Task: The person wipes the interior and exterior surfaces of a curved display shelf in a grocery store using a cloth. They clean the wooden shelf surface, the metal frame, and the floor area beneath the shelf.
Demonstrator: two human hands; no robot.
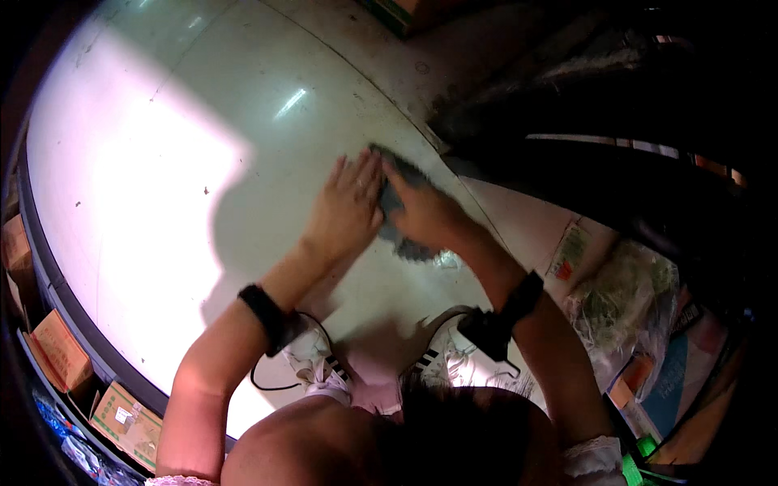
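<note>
A dark grey fuzzy-edged piece, apparently a cloth (408,171), is at the middle of the view, above the pale floor. Over it lies my right hand (422,209), index finger stretched along it and thumb bent in; its other fingers are hidden. My left hand (351,197) is alongside, back up, with fingers extended and slightly apart. Its fingertips and thumb side meet the cloth's left edge, and I see nothing held in it. Whether the cloth touches the floor cannot be told. Black bands are around both wrists.
My white shoes (316,358) are on the floor below my hands. Cardboard boxes (61,349) line a dark-edged shelf at the lower left. A clear plastic bag (626,304) lies at the right, beneath a large dark shape. Bright light falls across the left floor.
</note>
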